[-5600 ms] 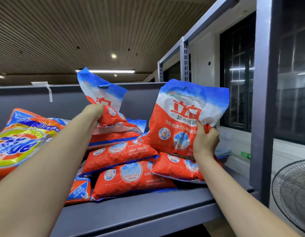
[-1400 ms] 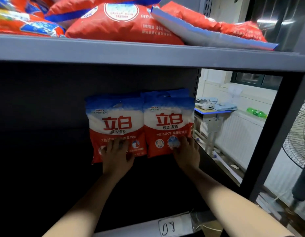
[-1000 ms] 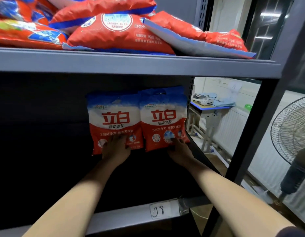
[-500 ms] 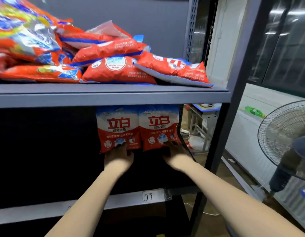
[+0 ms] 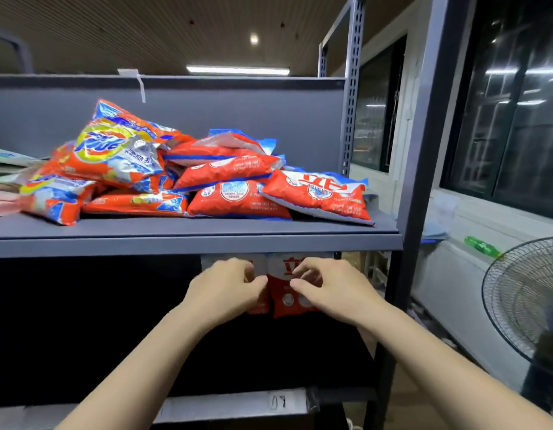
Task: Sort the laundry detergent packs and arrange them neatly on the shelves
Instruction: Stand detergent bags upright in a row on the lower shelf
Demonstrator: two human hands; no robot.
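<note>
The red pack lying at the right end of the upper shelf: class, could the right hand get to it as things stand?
Probably yes. The red pack lies on top at the upper shelf's open front edge, uncovered. The right hand is below, in front of the standing packs, and looks free to lift.

Glossy crinkled plastic detergent packs [image 5: 238, 198] on matt grey metal shelf [image 5: 194, 240]

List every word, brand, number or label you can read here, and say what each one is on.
"立": right-hand upright pack on the lower shelf; the rest is hidden by the right hand.
"立白", upside down: rightmost flat pack on the upper shelf.
"08", handwritten: white tag on the lower shelf's edge.
Swirl logo on the big orange bag: too blurred to read.
Small print on all packs: too small.
</note>
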